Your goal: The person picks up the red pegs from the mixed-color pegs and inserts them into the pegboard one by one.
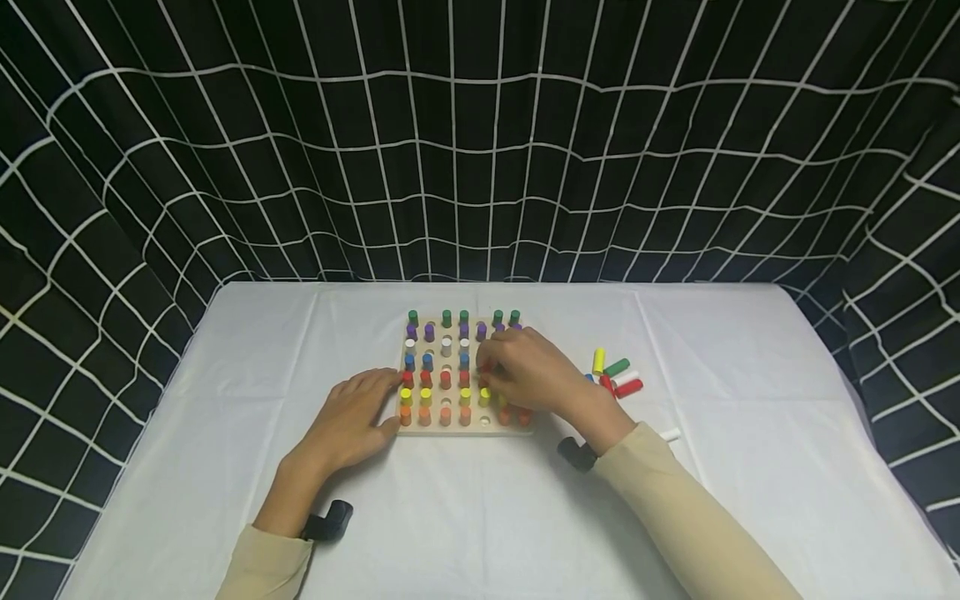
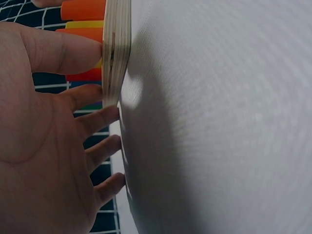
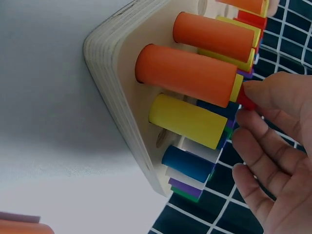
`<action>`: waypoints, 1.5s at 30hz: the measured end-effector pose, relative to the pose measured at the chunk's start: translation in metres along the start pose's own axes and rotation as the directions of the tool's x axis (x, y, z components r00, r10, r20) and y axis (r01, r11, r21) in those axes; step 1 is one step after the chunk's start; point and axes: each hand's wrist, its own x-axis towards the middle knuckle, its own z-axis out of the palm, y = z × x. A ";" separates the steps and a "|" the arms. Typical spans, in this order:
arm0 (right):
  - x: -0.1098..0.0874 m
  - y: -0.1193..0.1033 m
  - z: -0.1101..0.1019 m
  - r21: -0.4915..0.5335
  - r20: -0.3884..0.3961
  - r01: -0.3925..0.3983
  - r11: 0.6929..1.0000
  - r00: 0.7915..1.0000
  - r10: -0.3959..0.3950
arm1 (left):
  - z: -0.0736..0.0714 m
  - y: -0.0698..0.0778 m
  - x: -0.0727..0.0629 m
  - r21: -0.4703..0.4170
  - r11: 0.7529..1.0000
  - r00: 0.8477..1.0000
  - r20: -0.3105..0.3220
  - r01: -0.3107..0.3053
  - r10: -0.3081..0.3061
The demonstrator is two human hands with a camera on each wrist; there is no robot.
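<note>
A wooden pegboard [image 1: 435, 430] carries rows of coloured pegs: green, purple, white, blue, red, yellow and orange, with some bare holes among them. My left hand [image 1: 352, 421] rests at the board's left side, its thumb [image 2: 68, 51] against the plywood edge and its fingers spread loosely. Over the right half of the board is my right hand [image 1: 536, 371]. Its thumb and index finger pinch a red peg [image 3: 246, 97] in the red row, while the other fingers are loosely bent. In the head view this hand covers several pegs and holes.
Right of the board lies a loose group of pegs, with a yellow peg [image 1: 598, 361], a green peg [image 1: 617, 367] and a red peg [image 1: 628, 388] among them. A white peg [image 1: 670, 434] lies by my right sleeve. White cloth [image 1: 480, 517] covers the table; dark grid-patterned curtains [image 1: 480, 167] surround it.
</note>
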 end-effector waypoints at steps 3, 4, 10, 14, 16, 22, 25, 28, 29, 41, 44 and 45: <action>0.001 -0.001 0.000 -0.010 0.010 0.007 1.000 1.000 -0.007 | 0.000 0.000 0.000 -0.002 1.000 1.000 0.001 0.002 -0.002; 0.001 -0.002 0.000 -0.014 0.013 0.010 1.000 1.000 -0.010 | 0.000 0.000 0.000 -0.002 1.000 1.000 0.001 0.003 -0.003; -0.001 -0.004 -0.004 -0.045 0.006 0.017 0.999 1.000 -0.017 | 0.000 0.000 -0.001 0.000 1.000 1.000 -0.001 -0.001 0.001; -0.005 -0.004 -0.007 -0.045 -0.009 0.003 0.999 1.000 -0.004 | 0.000 -0.001 0.000 0.000 1.000 1.000 -0.002 -0.006 0.006; -0.009 -0.003 -0.009 -0.042 -0.025 0.003 0.999 1.000 -0.004 | 0.000 -0.001 0.000 0.000 1.000 1.000 -0.001 -0.005 0.005; -0.024 0.005 -0.012 -0.037 -0.061 0.000 0.999 0.998 -0.002 | 0.003 -0.001 0.001 -0.009 1.000 1.000 0.007 0.004 -0.004; -0.030 0.008 -0.015 -0.027 -0.058 -0.020 0.999 0.998 0.019 | 0.003 -0.002 0.001 -0.008 1.000 1.000 0.008 0.011 -0.011; -0.037 0.012 -0.019 -0.033 -0.058 -0.041 0.999 0.998 0.039 | 0.004 -0.002 0.001 -0.006 1.000 1.000 0.003 0.017 -0.017; -0.040 0.014 -0.020 -0.038 -0.060 -0.044 0.998 0.997 0.042 | 0.004 -0.001 0.001 -0.008 1.000 1.000 0.004 0.019 -0.019; -0.076 0.043 -0.028 -0.064 -0.088 -0.118 0.991 0.990 0.112 | 0.004 0.000 0.000 -0.014 1.000 1.000 -0.011 0.018 -0.018; -0.084 0.049 -0.029 -0.051 -0.105 -0.134 0.990 0.986 0.128 | 0.004 0.001 0.001 -0.017 1.000 1.000 -0.016 0.015 -0.015; -0.087 0.051 -0.028 -0.049 -0.109 -0.138 0.989 0.985 0.132 | 0.004 0.001 0.001 -0.018 1.000 1.000 -0.016 0.013 -0.013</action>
